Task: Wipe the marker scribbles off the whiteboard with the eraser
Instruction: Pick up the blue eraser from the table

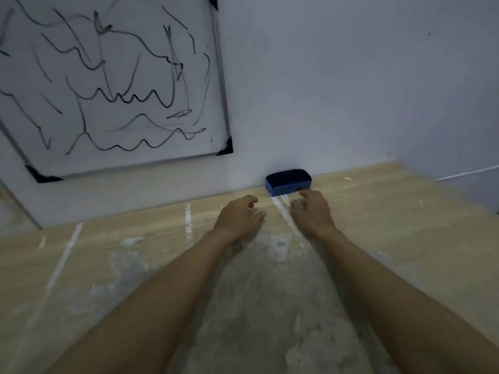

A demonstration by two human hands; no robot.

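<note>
One blue eraser (288, 182) lies on the wooden tabletop (405, 211) against the wall (351, 90), at about eleven o'clock from the right hand (313, 211), whose loosely spread fingers sit just beside it, gripping nothing. The left hand (240, 215), at eight o'clock from the eraser, is likewise slack and empty. The scribbled whiteboard (113, 82) hangs at ten o'clock

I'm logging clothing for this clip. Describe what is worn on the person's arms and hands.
Nothing is worn. Both forearms are bare as far as the view shows, with no sleeves in sight. The left hand and right hand have no gloves, and no watch, ring or band is visible, though the picture is somewhat blurred.
</note>
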